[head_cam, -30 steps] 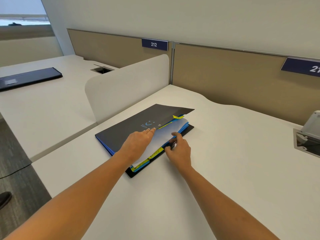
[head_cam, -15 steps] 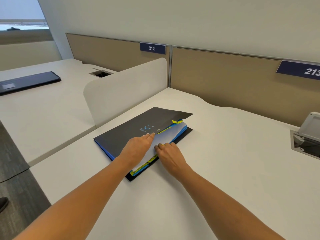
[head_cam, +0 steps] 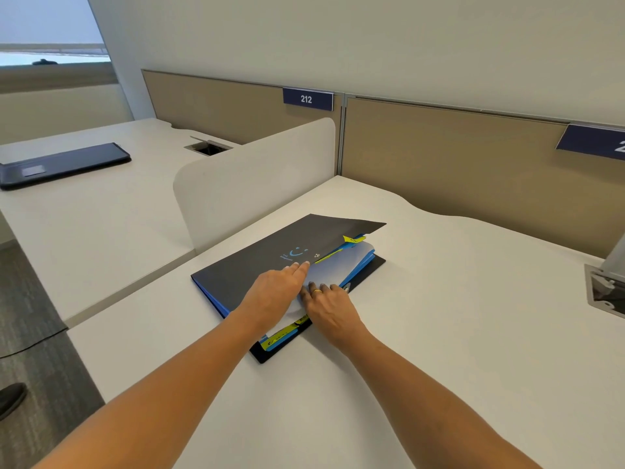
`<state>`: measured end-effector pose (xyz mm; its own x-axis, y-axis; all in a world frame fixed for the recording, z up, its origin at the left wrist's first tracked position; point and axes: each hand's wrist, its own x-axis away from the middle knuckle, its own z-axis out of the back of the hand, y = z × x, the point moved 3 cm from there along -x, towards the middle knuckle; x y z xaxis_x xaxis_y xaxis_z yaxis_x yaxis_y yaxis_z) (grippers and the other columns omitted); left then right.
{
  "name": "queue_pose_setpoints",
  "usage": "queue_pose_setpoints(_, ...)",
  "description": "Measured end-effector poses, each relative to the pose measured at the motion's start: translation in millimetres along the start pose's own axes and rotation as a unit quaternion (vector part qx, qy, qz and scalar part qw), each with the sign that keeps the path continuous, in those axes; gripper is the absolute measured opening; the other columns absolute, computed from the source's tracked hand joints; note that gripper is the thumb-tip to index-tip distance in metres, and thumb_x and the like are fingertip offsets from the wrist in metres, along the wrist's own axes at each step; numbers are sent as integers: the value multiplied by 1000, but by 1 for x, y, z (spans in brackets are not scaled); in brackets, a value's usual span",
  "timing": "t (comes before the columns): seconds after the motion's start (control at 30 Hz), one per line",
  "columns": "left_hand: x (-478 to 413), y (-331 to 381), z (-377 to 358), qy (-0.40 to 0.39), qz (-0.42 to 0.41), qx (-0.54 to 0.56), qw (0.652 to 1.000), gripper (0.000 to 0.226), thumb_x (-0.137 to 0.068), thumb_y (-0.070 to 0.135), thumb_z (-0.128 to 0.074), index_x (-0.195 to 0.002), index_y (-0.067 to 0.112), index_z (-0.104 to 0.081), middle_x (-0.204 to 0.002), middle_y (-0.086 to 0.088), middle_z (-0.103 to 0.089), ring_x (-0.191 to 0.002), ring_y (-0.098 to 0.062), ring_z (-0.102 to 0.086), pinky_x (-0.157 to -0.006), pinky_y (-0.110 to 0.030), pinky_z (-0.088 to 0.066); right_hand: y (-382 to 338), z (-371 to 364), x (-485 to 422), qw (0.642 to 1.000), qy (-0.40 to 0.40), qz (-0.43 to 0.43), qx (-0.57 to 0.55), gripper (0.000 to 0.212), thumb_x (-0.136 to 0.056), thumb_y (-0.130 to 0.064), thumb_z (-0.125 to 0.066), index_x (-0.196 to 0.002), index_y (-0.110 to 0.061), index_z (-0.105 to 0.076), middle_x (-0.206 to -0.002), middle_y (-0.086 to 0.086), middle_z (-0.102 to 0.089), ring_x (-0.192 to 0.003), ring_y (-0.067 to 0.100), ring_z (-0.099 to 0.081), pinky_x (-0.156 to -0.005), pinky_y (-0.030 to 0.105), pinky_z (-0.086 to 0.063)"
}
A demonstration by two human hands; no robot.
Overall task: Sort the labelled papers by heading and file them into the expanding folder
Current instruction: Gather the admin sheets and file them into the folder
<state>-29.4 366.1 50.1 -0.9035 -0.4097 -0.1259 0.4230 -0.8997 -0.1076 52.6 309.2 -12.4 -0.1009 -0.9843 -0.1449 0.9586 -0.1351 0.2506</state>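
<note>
A black expanding folder (head_cam: 257, 262) with blue inner pockets and yellow tabs lies on the white desk (head_cam: 439, 333). Its front cover is lifted slightly at the right edge. A white sheet of paper (head_cam: 338, 269) sticks out from under the cover. My left hand (head_cam: 275, 292) lies flat on the cover, fingers straight, fingertips at the cover's edge. Just right of it, my right hand (head_cam: 331, 306) presses on the paper with its fingers bent, a ring on one finger. The two hands touch each other.
A low white divider (head_cam: 253, 184) stands left of the folder, tan partition panels (head_cam: 456, 157) behind. A desk cable box (head_cam: 605, 292) sits at the far right edge. A dark flat pad (head_cam: 61, 164) lies on the neighbouring desk. A shoe (head_cam: 10, 397) shows on the floor, left.
My right hand has moved left from the folder's open edge onto the paper, next to my left hand. The left hand stayed on the cover. The paper sits further in.
</note>
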Motion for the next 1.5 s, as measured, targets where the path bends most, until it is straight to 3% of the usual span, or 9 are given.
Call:
queue_pose_setpoints(0.4,-1,6,-4,-13,-1,18,1000,61,-98,16,-44,-149,14,-11,-152,-5,-31,-129,-19,-47,-107,-28,-38,-6,5,-8,999,-36,-10,-9,35,-101,-13,-33,-132,3,-38,-125,20,-51,-108,30,-55,-88,35,-44)
queue_pose_setpoints(0.57,3,4,0,24,11,61,998,57,-98,8,-40,-149,14,-15,-150,-4,-34,-130,-18,-46,-105,-25,-37,-1,3,-3,998,-52,17,-21,48,-101,-17,-32,-146,-1,-20,-146,21,-34,-130,37,-39,-101,41,-38)
queue_pose_setpoints(0.63,3,-2,2,65,-5,55,996,58,-90,0,-52,-144,9,-32,-139,-8,-50,-119,-18,-57,-95,-23,-46,3,0,2,998,-61,27,-19,50,-102,-17,-27,-149,-5,-12,-153,20,-21,-138,37,-28,-109,43,-29)
queue_pose_setpoints(0.7,3,-9,3,125,-50,59,989,67,-57,-9,-81,-120,3,-61,-102,-10,-73,-80,-16,-73,-62,-19,-55,6,-2,5,998,-60,25,-22,50,-102,-16,-26,-149,-5,-11,-153,21,-20,-138,38,-28,-110,43,-28)
queue_pose_setpoints(0.8,4,-17,-2,124,-80,26,989,73,-26,-12,-88,-96,2,-72,-77,-5,-75,-54,-14,-70,-42,-18,-50,1,0,6,998,-41,15,-36,48,-102,-13,-25,-147,-2,-13,-149,24,-28,-132,38,-36,-104,43,-36)
queue_pose_setpoints(1.07,12,-20,-8,103,-106,20,989,73,-28,-6,-92,-98,-5,-70,-86,-15,-74,-61,-20,-72,-47,-24,-55,-15,3,-10,998,-50,21,-38,48,-101,-6,-26,-145,6,-12,-145,29,-30,-121,36,-48,-82,40,-48)
queue_pose_setpoints(1.23,15,-18,-14,91,-113,19,989,70,-30,3,-95,-96,-4,-71,-85,-14,-74,-63,-19,-72,-52,-24,-55,-20,4,-14,999,-9,28,13,38,-100,-8,-27,-137,3,-29,-126,17,-51,-107,26,-57,-77,30,-49)
queue_pose_setpoints(1.4,12,-21,-15,112,-102,15,988,73,-31,-8,-91,-101,-5,-69,-87,-15,-74,-63,-21,-72,-46,-28,-56,-14,0,-9,998,-31,42,-38,47,-101,-13,-29,-146,-2,-20,-139,20,-41,-118,34,-48,-77,40,-47)
queue_pose_setpoints(1.5,12,-20,-22,123,-102,13,987,74,-31,-11,-89,-102,-2,-69,-89,-14,-74,-65,-20,-73,-44,-28,-55,-7,-1,1,997,-8,4,-78,49,-99,-26,-33,-143,-5,-31,-140,17,-44,-120,35,-49,-85,42,-46)
